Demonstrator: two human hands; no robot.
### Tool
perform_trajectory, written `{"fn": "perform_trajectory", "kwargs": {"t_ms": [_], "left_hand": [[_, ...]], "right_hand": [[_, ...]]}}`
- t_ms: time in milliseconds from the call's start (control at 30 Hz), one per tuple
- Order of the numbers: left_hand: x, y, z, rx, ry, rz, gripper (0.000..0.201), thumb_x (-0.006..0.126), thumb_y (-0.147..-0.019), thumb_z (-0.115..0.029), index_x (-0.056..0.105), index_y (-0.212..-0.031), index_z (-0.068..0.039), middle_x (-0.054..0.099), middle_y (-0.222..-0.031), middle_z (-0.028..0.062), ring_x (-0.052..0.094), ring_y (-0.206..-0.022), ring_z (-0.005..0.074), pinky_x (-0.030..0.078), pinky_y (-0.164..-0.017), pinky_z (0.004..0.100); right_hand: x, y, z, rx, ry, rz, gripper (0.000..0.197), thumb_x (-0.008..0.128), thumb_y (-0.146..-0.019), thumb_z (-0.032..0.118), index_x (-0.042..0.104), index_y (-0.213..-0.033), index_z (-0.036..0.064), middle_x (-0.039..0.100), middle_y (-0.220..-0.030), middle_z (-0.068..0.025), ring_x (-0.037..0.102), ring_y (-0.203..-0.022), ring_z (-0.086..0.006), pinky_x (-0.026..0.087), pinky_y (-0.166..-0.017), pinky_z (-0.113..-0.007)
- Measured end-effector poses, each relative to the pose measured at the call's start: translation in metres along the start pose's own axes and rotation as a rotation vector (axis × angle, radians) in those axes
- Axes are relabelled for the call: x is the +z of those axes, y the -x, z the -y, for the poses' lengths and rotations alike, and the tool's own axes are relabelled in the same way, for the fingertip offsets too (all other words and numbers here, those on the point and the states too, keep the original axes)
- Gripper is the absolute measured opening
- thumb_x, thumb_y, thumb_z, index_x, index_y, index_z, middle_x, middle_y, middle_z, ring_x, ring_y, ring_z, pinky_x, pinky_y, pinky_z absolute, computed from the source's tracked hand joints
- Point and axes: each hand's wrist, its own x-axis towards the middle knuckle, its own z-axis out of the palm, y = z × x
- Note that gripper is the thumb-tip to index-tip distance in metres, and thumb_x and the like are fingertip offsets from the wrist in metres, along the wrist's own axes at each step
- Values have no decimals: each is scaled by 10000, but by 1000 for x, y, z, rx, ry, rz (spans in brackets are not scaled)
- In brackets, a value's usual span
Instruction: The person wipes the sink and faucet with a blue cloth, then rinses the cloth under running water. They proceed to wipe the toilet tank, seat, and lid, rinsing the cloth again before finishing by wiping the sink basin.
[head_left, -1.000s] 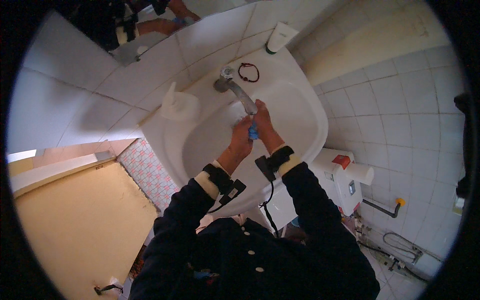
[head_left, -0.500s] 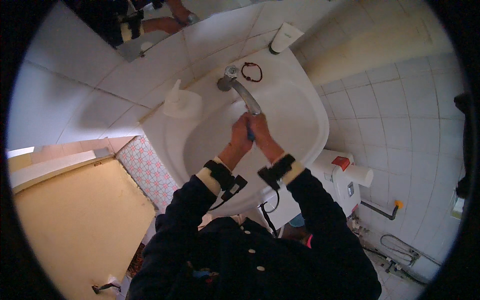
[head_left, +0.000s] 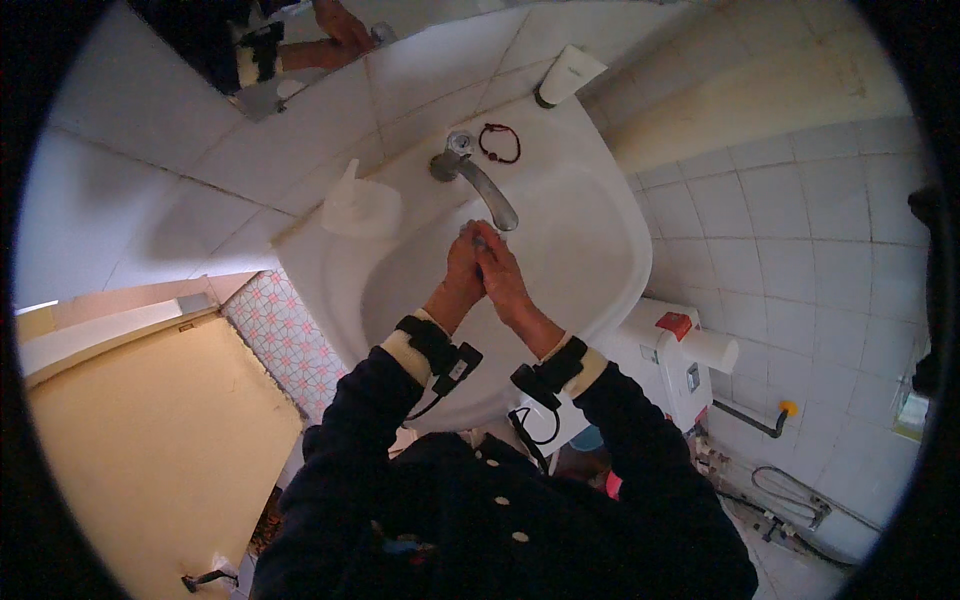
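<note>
Over the white washbasin [head_left: 600, 230], my left hand [head_left: 461, 272] and my right hand [head_left: 504, 280] are pressed together, just below the spout of the metal tap [head_left: 488, 192]. The fingers of both look closed against each other. A small greyish-blue patch shows between them, too little to name. Beside the tap lies a dark red beaded bracelet [head_left: 500, 143] on the basin's back ledge. To the left of the tap stands a white pump bottle [head_left: 362, 207]. Each wrist wears a black strap with a small dark device over a cream cuff.
A white tube [head_left: 572, 73] stands at the basin's back right corner. Below a mirror [head_left: 430, 35], the wall is tiled. Right of the basin is a white appliance [head_left: 670, 365] with a white roll [head_left: 712, 350] on it. A yellowish door [head_left: 170, 440] fills the lower left.
Both hands have shifted slightly left and nearer to each other, now palm against palm. The blue thing seen between them earlier is mostly hidden. The view has moved a little.
</note>
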Motion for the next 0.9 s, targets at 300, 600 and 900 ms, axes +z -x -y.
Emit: {"fn": "perform_trajectory", "kwargs": {"t_ms": [300, 600, 900], "left_hand": [[13, -3, 8, 208, -201, -244, 392, 407, -928, -212, 370, -1301, -94, 531, -1090, 78, 492, -1020, 178, 425, -875, 338], [-18, -12, 3, 89, -823, -180, 235, 441, -923, -255, 484, -1032, -51, 548, -857, 54, 544, -760, 187, 460, -642, 340], [-20, -16, 11, 121, -311, -344, 311, 385, -949, -315, 521, -916, -37, 551, -837, 63, 547, -749, 177, 454, -634, 328]], "right_hand": [[-18, -7, 18, 157, -615, 87, 351, 536, -854, 151, 422, -1170, 47, 520, -1025, -49, 510, -939, -142, 412, -829, -269], [-44, 26, 43, 240, -61, 37, 329, 560, -850, 177, 387, -1109, 71, 505, -978, -79, 520, -792, -141, 433, -522, -244], [-19, 39, 23, -206, 408, 15, 247, 504, -881, 247, 409, -1008, 58, 588, -875, -196, 598, -758, -341, 455, -586, -420]]}}
